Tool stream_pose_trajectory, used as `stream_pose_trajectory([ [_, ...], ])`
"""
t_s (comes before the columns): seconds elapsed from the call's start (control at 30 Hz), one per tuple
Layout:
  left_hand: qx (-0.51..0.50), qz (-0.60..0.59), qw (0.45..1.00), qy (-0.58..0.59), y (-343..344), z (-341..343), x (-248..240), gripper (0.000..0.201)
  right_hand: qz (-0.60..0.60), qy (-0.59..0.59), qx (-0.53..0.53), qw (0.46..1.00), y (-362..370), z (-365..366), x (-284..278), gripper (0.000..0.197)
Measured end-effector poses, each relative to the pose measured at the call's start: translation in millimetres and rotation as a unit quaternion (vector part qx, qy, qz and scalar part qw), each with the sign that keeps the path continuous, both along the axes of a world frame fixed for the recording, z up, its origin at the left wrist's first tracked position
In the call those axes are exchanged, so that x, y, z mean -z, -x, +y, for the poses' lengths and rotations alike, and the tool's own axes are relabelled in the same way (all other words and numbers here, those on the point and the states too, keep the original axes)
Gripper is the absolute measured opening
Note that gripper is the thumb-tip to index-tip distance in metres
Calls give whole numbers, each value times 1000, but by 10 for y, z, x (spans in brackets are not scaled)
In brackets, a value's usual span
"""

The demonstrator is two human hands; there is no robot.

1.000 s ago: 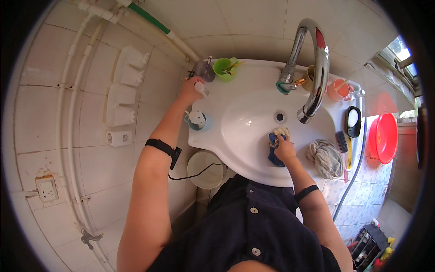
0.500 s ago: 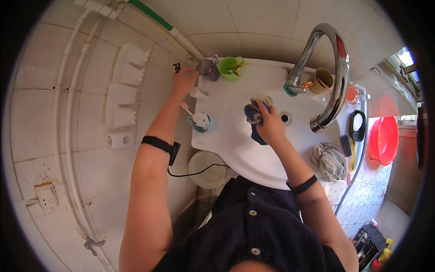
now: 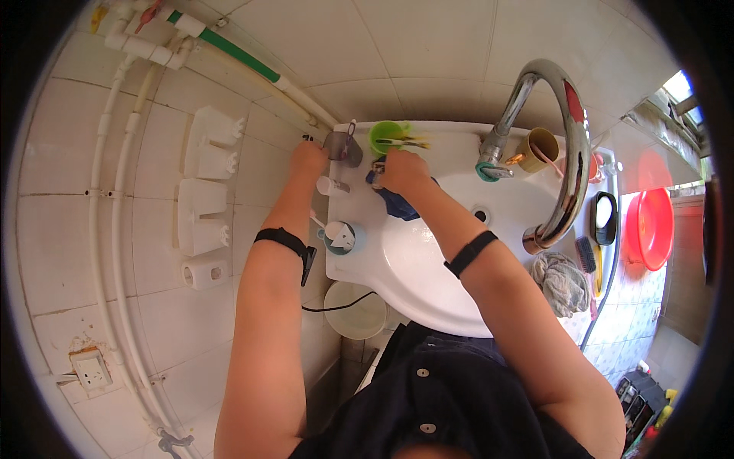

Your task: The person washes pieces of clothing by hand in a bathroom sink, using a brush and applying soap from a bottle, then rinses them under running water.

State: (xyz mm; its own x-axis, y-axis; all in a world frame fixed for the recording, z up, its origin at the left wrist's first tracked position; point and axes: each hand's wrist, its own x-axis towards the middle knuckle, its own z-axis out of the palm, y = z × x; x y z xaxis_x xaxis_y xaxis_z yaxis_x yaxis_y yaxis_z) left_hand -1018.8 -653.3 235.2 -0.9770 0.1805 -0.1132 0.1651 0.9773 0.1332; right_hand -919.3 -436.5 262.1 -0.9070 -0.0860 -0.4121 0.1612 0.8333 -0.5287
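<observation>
My right hand [image 3: 405, 171] is closed round a dark blue cloth [image 3: 399, 205], which hangs onto the white sink's left ledge just in front of a green cup [image 3: 384, 138] with toothbrushes in it. My left hand [image 3: 309, 161] is at the sink's far left corner by the wall, beside a grey cup [image 3: 349, 150]. Its fingers look bent together, and a small dark thing shows at their tips; what it is I cannot make out. Nearer me on that ledge are a small white container [image 3: 332, 186] and a light blue cup [image 3: 341, 238] with a white patterned lid or insert.
A curved chrome tap [image 3: 569, 153] rises over the basin [image 3: 451, 252]. A brown mug [image 3: 540, 145], black soap dish [image 3: 604, 218], brush [image 3: 586, 254] and grey rag [image 3: 562, 284] line the right side. A red basin [image 3: 651, 229] is beyond. Below left stands a pale bucket [image 3: 355, 312].
My right hand has carried the cloth from the basin's middle to the far left ledge by the green cup. My left hand stays near the corner by the grey cup. The view has tilted slightly.
</observation>
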Motion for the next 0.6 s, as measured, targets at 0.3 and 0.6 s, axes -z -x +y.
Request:
stream_pose_trajectory([
  [0.3,-96,50,989,-99,-60,-34,-376,23,38,-127,144,981,-293,496,-10,40],
  [0.6,-209,32,948,-239,18,-358,-488,29,54,-149,120,980,-314,376,38,53],
])
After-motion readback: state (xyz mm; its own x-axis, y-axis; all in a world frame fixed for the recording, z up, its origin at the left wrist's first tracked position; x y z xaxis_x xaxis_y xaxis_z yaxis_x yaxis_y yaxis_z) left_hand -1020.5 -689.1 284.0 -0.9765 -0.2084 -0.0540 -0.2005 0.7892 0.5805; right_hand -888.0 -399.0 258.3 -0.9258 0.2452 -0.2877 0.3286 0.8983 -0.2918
